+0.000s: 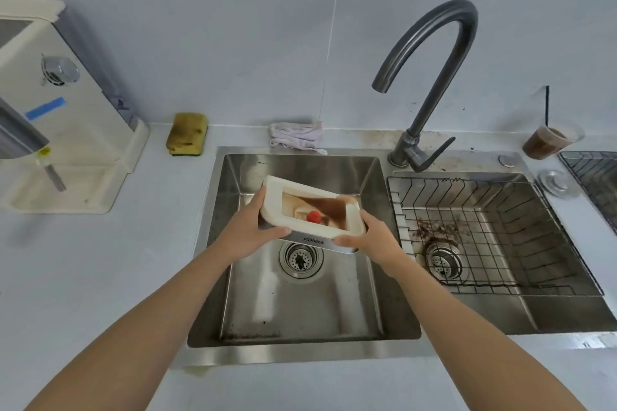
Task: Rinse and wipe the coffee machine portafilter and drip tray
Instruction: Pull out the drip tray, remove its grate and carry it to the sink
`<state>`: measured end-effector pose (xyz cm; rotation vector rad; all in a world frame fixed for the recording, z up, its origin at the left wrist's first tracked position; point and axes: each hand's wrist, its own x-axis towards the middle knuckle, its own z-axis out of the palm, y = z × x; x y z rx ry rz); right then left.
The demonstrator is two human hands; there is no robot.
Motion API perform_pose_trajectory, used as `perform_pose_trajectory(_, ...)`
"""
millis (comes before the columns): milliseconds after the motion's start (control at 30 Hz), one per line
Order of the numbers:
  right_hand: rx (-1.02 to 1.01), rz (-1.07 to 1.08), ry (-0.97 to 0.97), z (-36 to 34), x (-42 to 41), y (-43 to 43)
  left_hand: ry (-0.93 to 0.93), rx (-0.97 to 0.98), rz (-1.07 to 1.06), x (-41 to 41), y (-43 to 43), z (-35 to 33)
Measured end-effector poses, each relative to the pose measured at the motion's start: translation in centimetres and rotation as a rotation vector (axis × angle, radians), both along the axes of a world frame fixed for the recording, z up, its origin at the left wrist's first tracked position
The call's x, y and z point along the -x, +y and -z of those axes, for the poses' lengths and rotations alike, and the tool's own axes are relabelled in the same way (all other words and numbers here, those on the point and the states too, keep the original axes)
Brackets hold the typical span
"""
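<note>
Both hands grip the cream drip tray (277, 197) above the left sink basin (300, 294): the left hand (248, 232) closes around its left end, thumb along the near edge, and the right hand (370, 237) clasps its right end, fingers wrapped beneath. The tray is tilted, brown liquid pooled toward its far right corner, and a small red float (314, 217) sits inside. On the tray's silver front strip the word "KONKA" (313, 240) reads clearly. Directly below the tray lies the basin's round drain strainer (300, 259). A dark curved faucet (430, 77) rises behind the divide between the basins, its spout ending above and to the right of the tray, with no water running. The right basin holds a black wire rack (484, 230), with coffee grounds scattered around its drain. Behind the left basin a crumpled white cloth (297, 137) lies on the counter, with a yellow-green sponge (187, 138) to its left. A cream coffee machine (56, 110) stands at far left with a strip of blue tape (45, 108) on its front. At far right a clear plastic cup of brown drink (547, 142) with a black straw stands near the wall.
</note>
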<state>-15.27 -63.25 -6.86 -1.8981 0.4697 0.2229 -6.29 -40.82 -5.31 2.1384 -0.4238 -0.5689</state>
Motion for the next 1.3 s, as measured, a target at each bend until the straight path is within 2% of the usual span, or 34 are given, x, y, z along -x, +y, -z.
perform_pose_trajectory(433, -0.247, 0.024, 0.125, 1.9, -1.2, -1.6, 0.002, -0.173, -0.131, -0.3, -2.2, -0.5)
perform_pose_trajectory(767, -0.418, 0.092, 0.236, 2.0, -1.5, -1.6, -0.082, -0.230, -0.196, -1.6, -3.6, -1.3)
perform_pose_trajectory(1000, -0.559, 0.130, 0.356, 1.8, -1.8, -1.2, -0.150, -0.480, -0.192, -3.0, -4.7, -1.6)
perform_pose_trajectory(1300, -0.582, 0.165, 0.505, 1.0, -1.5, -0.5, -0.146, -0.712, -0.155, -3.1, -5.3, -1.8)
